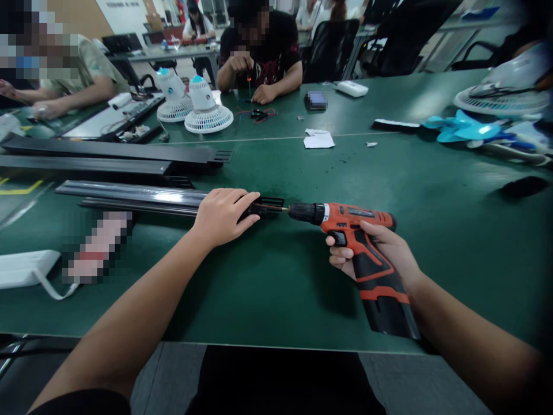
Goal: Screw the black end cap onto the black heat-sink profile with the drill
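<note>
My right hand [389, 248] is wrapped round the handle of an orange and black cordless drill [360, 216], one finger by its trigger. The drill lies level and points left, and its thin bit meets or nearly meets the slotted end of a long dark plastic housing [142, 191]; exact contact is too small to tell. Over that end of the housing lies my left hand [224, 214], fingers closed round it and pressing it to the table. The fingers' undersides are hidden.
More long black housings [108, 155] lie at the left. Beside my left forearm are a blurred-out phone [101, 245] and a white power bank [26, 268]. White fans [208, 109], paper [318, 139] and blue fan blades [466, 127] lie farther back. A co-worker [263, 52] sits opposite.
</note>
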Demonstrator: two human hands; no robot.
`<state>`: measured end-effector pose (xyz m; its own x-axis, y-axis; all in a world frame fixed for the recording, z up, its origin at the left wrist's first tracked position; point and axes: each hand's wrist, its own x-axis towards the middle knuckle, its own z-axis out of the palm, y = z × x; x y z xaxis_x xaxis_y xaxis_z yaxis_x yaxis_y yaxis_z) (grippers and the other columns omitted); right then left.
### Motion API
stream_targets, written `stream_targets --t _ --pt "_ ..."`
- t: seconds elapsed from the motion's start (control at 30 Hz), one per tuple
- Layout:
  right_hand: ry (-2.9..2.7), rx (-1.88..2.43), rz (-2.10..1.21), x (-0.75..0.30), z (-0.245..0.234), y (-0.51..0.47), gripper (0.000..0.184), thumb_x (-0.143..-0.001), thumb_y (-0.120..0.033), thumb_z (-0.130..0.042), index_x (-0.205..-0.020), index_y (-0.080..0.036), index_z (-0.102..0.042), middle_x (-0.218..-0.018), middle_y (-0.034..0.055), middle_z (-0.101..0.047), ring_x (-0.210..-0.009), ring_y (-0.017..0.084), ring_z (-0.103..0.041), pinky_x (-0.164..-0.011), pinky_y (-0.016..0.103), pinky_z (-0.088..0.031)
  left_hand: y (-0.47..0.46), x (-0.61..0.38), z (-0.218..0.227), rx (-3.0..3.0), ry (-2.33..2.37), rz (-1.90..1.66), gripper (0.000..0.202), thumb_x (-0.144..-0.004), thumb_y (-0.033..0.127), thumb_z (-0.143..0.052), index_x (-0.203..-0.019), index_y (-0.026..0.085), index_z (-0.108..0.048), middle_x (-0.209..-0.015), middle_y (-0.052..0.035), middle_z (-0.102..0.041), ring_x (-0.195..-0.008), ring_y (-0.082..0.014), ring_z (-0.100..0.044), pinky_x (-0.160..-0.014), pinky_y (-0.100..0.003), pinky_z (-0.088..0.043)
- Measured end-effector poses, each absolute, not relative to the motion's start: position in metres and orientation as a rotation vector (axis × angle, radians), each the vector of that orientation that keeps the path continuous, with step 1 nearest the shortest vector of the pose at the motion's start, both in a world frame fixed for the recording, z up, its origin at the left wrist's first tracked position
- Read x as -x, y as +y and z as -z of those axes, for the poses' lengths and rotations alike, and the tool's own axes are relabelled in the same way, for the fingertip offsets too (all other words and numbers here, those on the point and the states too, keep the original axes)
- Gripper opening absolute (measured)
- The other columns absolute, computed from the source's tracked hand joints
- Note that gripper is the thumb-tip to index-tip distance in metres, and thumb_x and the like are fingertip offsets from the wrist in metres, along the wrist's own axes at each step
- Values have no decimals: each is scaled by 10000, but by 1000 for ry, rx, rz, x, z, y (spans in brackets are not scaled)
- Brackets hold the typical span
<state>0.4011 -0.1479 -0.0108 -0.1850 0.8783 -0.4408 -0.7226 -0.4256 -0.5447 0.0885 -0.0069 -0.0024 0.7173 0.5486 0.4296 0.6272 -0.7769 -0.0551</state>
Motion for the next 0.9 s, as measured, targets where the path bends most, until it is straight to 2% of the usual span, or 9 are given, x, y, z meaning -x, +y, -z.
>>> stream_targets --t 0.3,0.5,0.7,0.9 --pt "-263 925 -1805 -400 9 -148 355 -897 -382 -590 -1186 -190 -666 -911 114 -707 -582 167 -551 -597 337 -598 -6 -88 3 2707 -919 605 453 -1045 490 -526 -1355 194 -672 -1238 -117 -758 -1126 -323 -718 -967 -487 -533" --pt "-229 914 -1812 -399 8 -148 390 -883 -372 -606 -1189 -139 -671 -903 139 -709 -589 151 -552 -598 306 -588 -6 -88 3 2708 -923 596 450 -1044 485 -525 -1359 196 -667 -1241 -117 -756 -1132 -323 -713 -966 -484 -528" --pt "-210 930 -1807 -398 6 -147 369 -898 -367 -570 -1193 -173 -677 -898 125 -709 -578 160 -541 -581 326 -593 -6 -88 4 2719 -926 602 459 -1044 495 -523 -1368 201 -665 -1245 -122 -754 -1138 -328 -709 -969 -499 -526" --pt "-215 916 -1812 -400 7 -148 365 -891 -367 -598 -1180 -159 -676 -897 129 -721 -590 151 -547 -591 322 -598 -6 -88 4 2718 -930 598 455 -1044 491 -524 -1365 203 -667 -1250 -118 -752 -1145 -326 -708 -977 -492 -525"
